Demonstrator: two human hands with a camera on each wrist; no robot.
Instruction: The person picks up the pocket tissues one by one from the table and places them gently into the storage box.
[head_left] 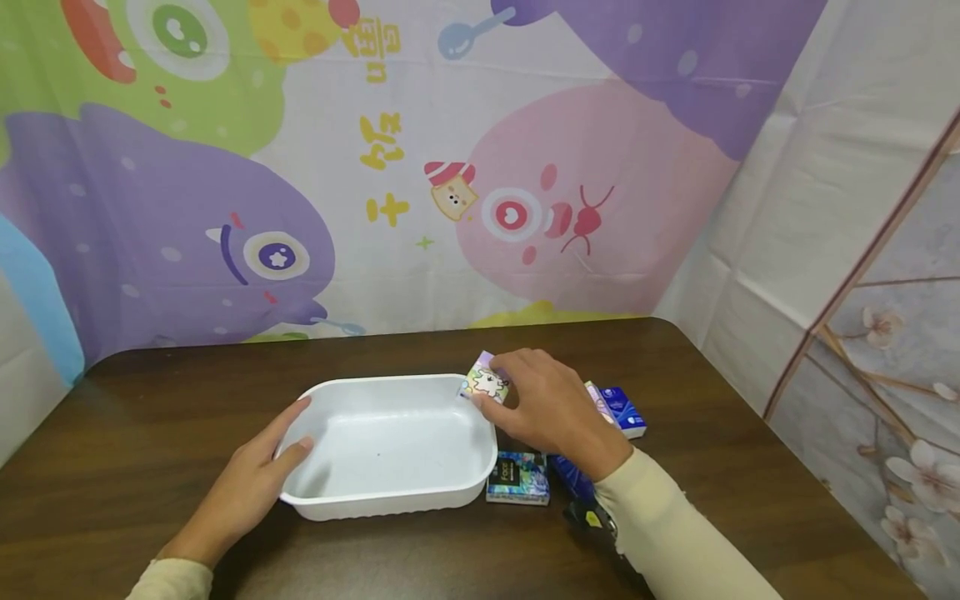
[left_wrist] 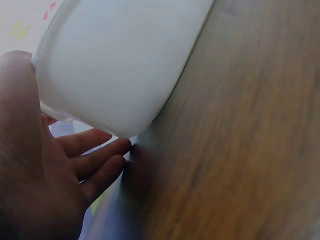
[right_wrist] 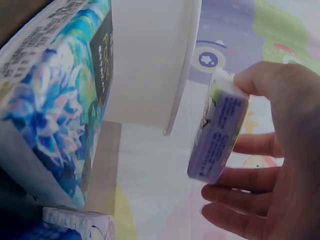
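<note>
A white plastic basin [head_left: 386, 454] rests on the table with nothing in it. My left hand [head_left: 251, 475] grips its left end, the thumb at the rim and the fingers along the outer wall, as the left wrist view shows of the basin [left_wrist: 115, 60]. Over the basin's right rim, my right hand [head_left: 551, 404] pinches a small pocket tissue pack [head_left: 484, 380] with a white cartoon animal on it. The right wrist view shows the pack's purple printed side [right_wrist: 220, 132] between thumb and fingers. It is tilted and held above the table.
A blue-green floral tissue pack [head_left: 519, 478] lies right of the basin. Farther right are a dark blue pack [head_left: 624, 412] and a pink one [head_left: 601, 403], partly behind my right arm. More items are half hidden under the wrist. A cartoon-printed cloth [head_left: 412, 292] hangs behind the table.
</note>
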